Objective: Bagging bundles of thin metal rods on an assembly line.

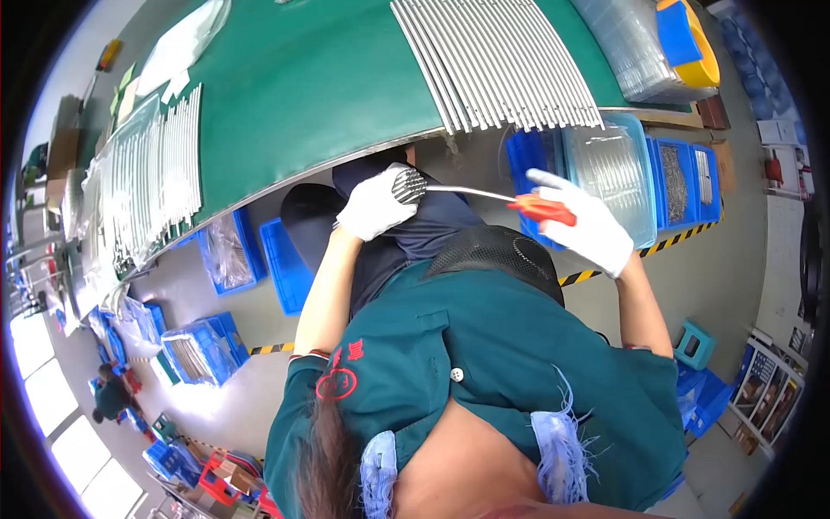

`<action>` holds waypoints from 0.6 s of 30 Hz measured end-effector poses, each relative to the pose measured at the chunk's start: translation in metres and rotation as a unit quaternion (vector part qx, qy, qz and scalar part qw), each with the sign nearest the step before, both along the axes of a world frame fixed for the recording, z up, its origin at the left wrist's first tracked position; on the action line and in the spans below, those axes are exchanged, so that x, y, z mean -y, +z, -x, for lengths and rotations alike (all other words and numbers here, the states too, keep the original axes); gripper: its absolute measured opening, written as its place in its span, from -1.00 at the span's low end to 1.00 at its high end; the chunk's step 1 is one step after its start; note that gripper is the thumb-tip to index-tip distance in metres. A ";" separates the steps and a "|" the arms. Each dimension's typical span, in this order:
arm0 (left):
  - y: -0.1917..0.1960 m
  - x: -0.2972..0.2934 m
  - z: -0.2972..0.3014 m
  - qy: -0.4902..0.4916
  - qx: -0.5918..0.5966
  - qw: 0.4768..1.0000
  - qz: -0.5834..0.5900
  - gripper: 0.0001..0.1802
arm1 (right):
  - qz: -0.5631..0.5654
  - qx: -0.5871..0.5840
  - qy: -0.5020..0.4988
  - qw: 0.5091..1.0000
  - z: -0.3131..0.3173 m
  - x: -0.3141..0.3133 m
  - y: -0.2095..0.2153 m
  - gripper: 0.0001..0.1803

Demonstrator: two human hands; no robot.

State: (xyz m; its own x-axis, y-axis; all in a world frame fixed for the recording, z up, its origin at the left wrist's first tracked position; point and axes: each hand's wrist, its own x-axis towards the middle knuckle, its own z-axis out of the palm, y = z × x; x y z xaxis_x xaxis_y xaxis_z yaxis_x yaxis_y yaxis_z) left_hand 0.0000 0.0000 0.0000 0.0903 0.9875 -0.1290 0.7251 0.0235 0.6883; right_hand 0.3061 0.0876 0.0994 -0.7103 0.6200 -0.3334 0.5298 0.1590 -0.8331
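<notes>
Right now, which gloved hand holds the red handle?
Your right hand, gripping the red handle; the left hand is at the other end of the shaft.

Left hand [370, 210] covers part of a dark striped piece [410, 185] — too small to name! The right hand [595, 235] hides some of the red handle [540, 208]; metal rods [493, 65] run off the top edge — and that distant person [111, 395] is a blur.
</notes>
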 end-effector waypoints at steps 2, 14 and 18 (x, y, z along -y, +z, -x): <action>-0.007 0.003 -0.002 0.006 0.001 1.000 -0.002 -0.66 | -0.024 0.156 0.050 0.986 0.020 -0.002 0.008 -0.46; 0.003 -0.011 0.016 -0.039 0.136 0.985 0.101 -0.60 | 0.109 0.157 0.016 0.981 0.048 -0.025 0.001 -0.48; 0.004 -0.012 0.016 -0.033 0.111 0.983 0.144 -0.58 | 0.067 0.135 -0.003 0.989 0.051 -0.028 -0.011 -0.49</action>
